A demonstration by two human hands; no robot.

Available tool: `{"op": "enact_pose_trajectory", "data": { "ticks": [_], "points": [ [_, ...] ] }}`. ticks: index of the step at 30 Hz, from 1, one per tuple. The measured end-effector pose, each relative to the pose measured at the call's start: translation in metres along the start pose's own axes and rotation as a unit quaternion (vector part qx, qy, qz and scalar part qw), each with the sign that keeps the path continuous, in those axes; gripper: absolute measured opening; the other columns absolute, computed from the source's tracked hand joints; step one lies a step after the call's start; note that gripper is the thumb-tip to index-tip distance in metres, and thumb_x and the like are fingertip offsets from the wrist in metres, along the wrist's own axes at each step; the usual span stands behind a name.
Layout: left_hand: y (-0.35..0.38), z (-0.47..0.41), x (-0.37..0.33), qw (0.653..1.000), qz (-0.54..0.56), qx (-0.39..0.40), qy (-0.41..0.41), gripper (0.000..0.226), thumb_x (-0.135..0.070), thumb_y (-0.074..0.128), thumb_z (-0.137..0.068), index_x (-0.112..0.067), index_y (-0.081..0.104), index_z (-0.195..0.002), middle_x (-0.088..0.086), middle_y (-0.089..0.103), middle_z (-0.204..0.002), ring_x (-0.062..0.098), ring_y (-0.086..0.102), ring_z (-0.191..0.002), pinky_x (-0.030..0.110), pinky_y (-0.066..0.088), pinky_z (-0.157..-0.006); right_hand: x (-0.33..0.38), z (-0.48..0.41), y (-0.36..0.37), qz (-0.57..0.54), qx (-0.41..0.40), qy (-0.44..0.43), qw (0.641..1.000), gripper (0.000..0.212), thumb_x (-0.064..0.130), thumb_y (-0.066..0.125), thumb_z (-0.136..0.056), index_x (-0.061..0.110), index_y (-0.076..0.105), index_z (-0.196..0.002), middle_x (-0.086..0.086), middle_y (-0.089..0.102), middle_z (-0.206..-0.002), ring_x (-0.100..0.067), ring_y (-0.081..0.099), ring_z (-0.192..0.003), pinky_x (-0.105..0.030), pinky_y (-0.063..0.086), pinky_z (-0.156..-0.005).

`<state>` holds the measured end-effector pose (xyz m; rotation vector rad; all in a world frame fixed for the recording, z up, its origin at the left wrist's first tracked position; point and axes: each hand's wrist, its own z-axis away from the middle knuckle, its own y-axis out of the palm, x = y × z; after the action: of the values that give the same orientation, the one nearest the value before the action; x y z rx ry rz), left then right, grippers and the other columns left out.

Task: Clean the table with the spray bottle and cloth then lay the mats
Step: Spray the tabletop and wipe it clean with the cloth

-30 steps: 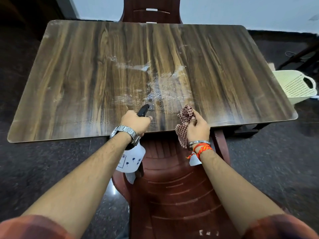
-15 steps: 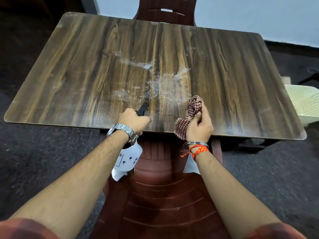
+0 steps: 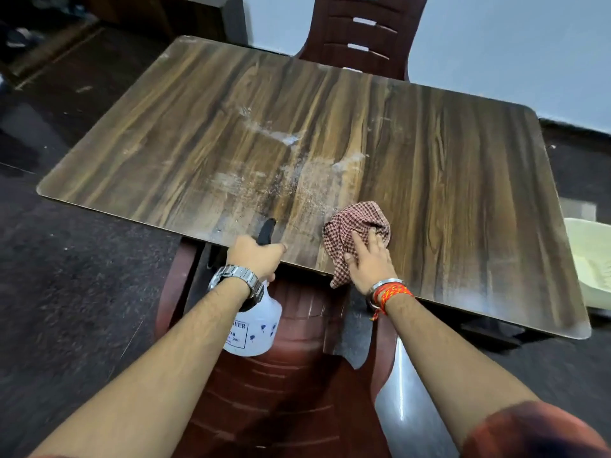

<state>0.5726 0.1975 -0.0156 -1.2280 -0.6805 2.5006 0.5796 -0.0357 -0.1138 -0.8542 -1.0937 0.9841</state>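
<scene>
A wood-grain table fills the view, with a patch of white spray droplets near its middle. My left hand grips the head of a white spray bottle at the table's near edge; its black nozzle points over the top and the body hangs below the edge. My right hand lies flat on a red-and-white checked cloth, pressing it on the table just right of the droplets. One corner of the cloth hangs over the near edge. No mats are in view.
A dark red plastic chair stands below me at the near edge, and a second one at the far side. A pale cream basket sits on the floor at the right. The floor is dark.
My right hand went from holding the bunched cloth at the edge to pressing it flat on the tabletop, further onto the table. The left hand keeps the bottle in place. My view shifted.
</scene>
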Motion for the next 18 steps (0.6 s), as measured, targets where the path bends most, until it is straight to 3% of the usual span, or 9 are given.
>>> {"op": "enact_pose_trajectory", "data": {
  "ticks": [2, 5, 11, 15, 18],
  "points": [
    [-0.001, 0.000, 0.001, 1.000, 0.001, 0.002, -0.013, 0.038, -0.034, 0.071, -0.083, 0.002, 0.075, -0.096, 0.009, 0.072, -0.067, 0.011, 0.055, -0.029, 0.016, 0.042, -0.039, 0.008, -0.002, 0.002, 0.019, 0.012, 0.003, 1.000, 0.060, 0.043, 0.035, -0.099, 0.025, 0.014, -0.152, -0.019, 0.002, -0.159, -0.035, 0.003, -0.146, -0.046, 0.005, -0.117],
    [0.000, 0.000, 0.004, 1.000, 0.002, -0.013, -0.027, 0.038, -0.036, 0.071, -0.083, -0.001, 0.075, -0.095, 0.006, 0.065, -0.058, 0.011, 0.055, -0.029, 0.013, 0.035, -0.031, 0.021, -0.010, 0.008, 0.042, -0.006, -0.034, 0.999, 0.058, 0.045, 0.029, -0.099, 0.026, 0.014, -0.152, -0.022, 0.001, -0.158, -0.040, 0.000, -0.145, -0.049, -0.001, -0.118],
    [0.016, -0.001, 0.004, 0.996, 0.031, -0.061, -0.065, 0.042, -0.042, 0.071, -0.085, -0.002, 0.074, -0.098, 0.003, 0.060, -0.049, 0.007, 0.051, -0.027, 0.014, 0.036, -0.034, 0.043, -0.040, 0.024, 0.065, -0.008, -0.173, 0.983, 0.054, 0.042, 0.027, -0.100, 0.033, 0.013, -0.151, -0.008, 0.001, -0.161, -0.039, -0.005, -0.145, -0.048, -0.001, -0.117],
    [0.036, -0.005, -0.005, 0.986, 0.055, -0.118, -0.103, 0.039, -0.041, 0.071, -0.082, -0.004, 0.075, -0.093, 0.003, 0.063, -0.048, 0.008, 0.052, -0.028, 0.016, 0.038, -0.036, 0.056, -0.071, 0.022, 0.089, 0.056, -0.349, 0.931, 0.056, 0.046, 0.022, -0.095, 0.032, 0.021, -0.150, 0.003, 0.007, -0.161, -0.035, -0.002, -0.146, -0.047, 0.000, -0.116],
    [0.052, -0.005, -0.018, 0.975, 0.089, -0.154, -0.136, 0.037, -0.040, 0.070, -0.081, -0.004, 0.077, -0.087, 0.007, 0.072, -0.057, 0.012, 0.056, -0.037, 0.021, 0.042, -0.046, 0.056, -0.089, 0.013, 0.059, 0.114, -0.473, 0.872, 0.052, 0.040, 0.028, -0.097, 0.027, 0.033, -0.146, 0.005, 0.017, -0.159, -0.033, 0.002, -0.146, -0.046, 0.003, -0.119]
  ]
}}
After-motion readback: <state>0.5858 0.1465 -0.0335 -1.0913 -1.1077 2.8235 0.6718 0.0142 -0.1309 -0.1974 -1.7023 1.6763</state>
